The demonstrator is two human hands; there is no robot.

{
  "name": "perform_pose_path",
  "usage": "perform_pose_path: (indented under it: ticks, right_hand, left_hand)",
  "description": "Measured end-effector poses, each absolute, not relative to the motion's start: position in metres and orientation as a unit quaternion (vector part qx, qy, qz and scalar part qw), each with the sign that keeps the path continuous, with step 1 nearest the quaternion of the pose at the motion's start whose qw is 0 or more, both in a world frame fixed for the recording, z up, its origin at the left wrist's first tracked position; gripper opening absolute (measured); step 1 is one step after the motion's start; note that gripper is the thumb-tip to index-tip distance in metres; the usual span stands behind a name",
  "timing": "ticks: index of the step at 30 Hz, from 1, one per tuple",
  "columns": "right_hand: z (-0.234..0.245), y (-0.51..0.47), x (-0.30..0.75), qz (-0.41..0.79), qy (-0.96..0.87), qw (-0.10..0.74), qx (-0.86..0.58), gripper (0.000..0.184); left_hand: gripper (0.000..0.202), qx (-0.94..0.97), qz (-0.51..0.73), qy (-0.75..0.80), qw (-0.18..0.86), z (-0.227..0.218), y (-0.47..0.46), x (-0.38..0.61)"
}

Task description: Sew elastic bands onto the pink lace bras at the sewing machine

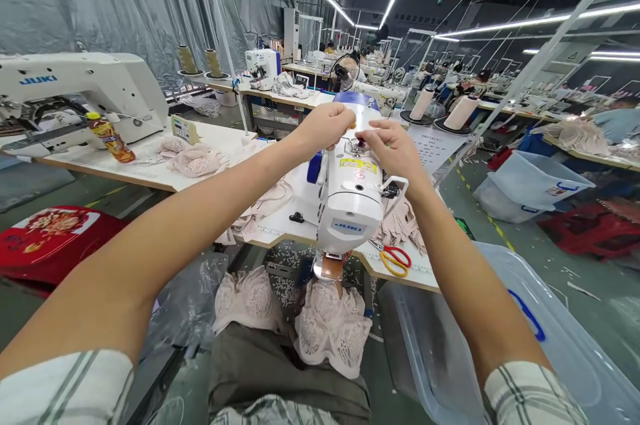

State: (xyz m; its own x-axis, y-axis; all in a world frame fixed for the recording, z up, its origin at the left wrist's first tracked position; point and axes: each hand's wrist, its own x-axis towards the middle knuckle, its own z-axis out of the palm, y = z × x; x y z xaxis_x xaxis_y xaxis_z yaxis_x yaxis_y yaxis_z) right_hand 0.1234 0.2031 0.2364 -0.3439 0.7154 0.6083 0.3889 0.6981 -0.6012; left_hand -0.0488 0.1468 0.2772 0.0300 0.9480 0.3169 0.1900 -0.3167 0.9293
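Observation:
Both my hands are raised over the top of a white JUKI sewing machine [353, 195]. My left hand [329, 124] is closed, thumb and fingers pressed together above the machine's far end; whatever it may pinch is too fine to make out. Beside it, my right hand [397, 150] is closed too, with thumb and fingertips together at the metal thread guides [357, 148]; what they grip, if anything, is hidden. Under the machine head, a beige lace bra [333, 328] hangs from the sewing end onto my lap. Another lace bra cup piece [247, 298] lies to its left.
Red-and-yellow-handled scissors [395, 258] lie at the table's front edge. Beige fabric pieces [400, 225] are heaped right of the machine. A clear plastic bin [540, 318] stands at right, a red stool [60, 238] at left. Thread cones [460, 112] stand behind; a bottle [111, 137] lies tilted at left.

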Motion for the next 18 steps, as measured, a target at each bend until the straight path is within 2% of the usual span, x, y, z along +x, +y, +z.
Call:
perform_pose_path:
  ticks: [4, 6, 9, 12, 15, 18]
  right_hand:
    - [0.246, 0.216, 0.121, 0.112, -0.817, 0.442, -0.353, 0.027]
    - [0.254, 0.220, 0.119, 0.036, -0.839, 0.431, -0.331, 0.026]
    - [0.260, 0.216, 0.121, -0.124, -0.881, 0.342, -0.304, 0.019]
    - [0.256, 0.200, 0.132, -0.229, -0.878, 0.290, -0.306, 0.028]
    - [0.251, 0.183, 0.143, -0.234, -0.869, 0.323, -0.291, 0.032]
    - [0.256, 0.179, 0.134, -0.168, -0.887, 0.331, -0.276, 0.030]
  left_hand:
    - [0.026, 0.643, 0.504, 0.446, 0.366, 0.283, 0.138, -0.048]
    - [0.027, 0.656, 0.496, 0.435, 0.366, 0.284, 0.133, -0.046]
    - [0.032, 0.667, 0.492, 0.418, 0.373, 0.281, 0.123, -0.041]
    - [0.036, 0.663, 0.481, 0.384, 0.426, 0.279, 0.109, -0.041]
    - [0.036, 0.644, 0.471, 0.339, 0.499, 0.284, 0.091, -0.048]
    - [0.037, 0.624, 0.479, 0.312, 0.532, 0.291, 0.082, -0.054]
